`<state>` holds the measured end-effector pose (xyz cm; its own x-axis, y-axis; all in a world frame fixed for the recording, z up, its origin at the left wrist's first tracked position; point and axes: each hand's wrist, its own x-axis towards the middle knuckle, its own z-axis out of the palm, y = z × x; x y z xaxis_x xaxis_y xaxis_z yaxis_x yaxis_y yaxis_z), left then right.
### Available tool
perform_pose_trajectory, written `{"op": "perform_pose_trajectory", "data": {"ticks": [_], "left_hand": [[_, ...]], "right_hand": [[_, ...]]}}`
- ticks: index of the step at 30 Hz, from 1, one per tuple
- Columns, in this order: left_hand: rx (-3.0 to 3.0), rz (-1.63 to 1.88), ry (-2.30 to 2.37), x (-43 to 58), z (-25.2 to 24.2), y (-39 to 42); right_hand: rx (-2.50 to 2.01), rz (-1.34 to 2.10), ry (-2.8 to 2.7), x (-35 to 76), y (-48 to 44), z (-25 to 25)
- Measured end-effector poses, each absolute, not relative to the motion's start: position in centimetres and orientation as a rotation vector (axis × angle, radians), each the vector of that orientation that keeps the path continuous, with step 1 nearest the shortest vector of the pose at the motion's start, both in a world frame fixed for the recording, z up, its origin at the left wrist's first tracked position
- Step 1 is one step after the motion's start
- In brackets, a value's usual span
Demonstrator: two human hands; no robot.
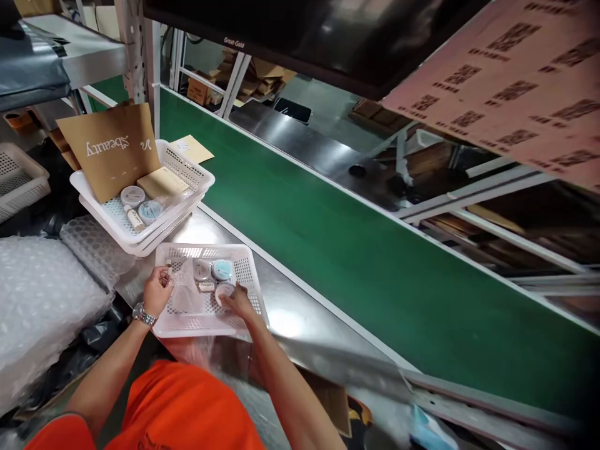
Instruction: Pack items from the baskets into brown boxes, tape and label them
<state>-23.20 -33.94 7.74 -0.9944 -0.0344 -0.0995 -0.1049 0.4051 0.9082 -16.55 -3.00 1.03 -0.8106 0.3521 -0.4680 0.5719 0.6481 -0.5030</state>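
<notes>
The right hand (240, 302), half-curled, grips a round, pale jar (224, 292) inside the white basket (201, 326); the left hand (158, 290) bunches beside clear bubble wrap (186, 295), hold unclear. The basket also contains a blue-topped jar (222, 270).

Grn belt (375, 269), blk monitor (309, 37) nr pink code sheet (510, 94)

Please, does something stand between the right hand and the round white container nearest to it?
Nothing visible does: the right hand touches the round white container. The clear plastic wrap lies to the left, not between them.
</notes>
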Motion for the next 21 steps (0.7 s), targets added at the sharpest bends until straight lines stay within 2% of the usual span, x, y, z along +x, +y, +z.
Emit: {"op": "perform_pose_trajectory", "data": {"ticks": [7,11,17,21], "left_hand": [[0.189,1.506,2.642,-23.7,9.3,-32.3],[0.271,1.417,2.701,-23.9,9.5,-31.9],[0.286,1.233,2.750,-24.2,10.0,-31.0],[0.313,1.143,2.739,-24.0,10.9,-29.4]], "right_hand": [[0.965,-0.913,2.479,-17.2,-4.0,0.7],[1.012,-1.092,2.453,-16.1,-5.9,1.2],[1.002,-1.600,2.322,-12.8,-4.9,5.5],[0.883,-2.410,1.920,-9.6,-6.6,8.7]]}}
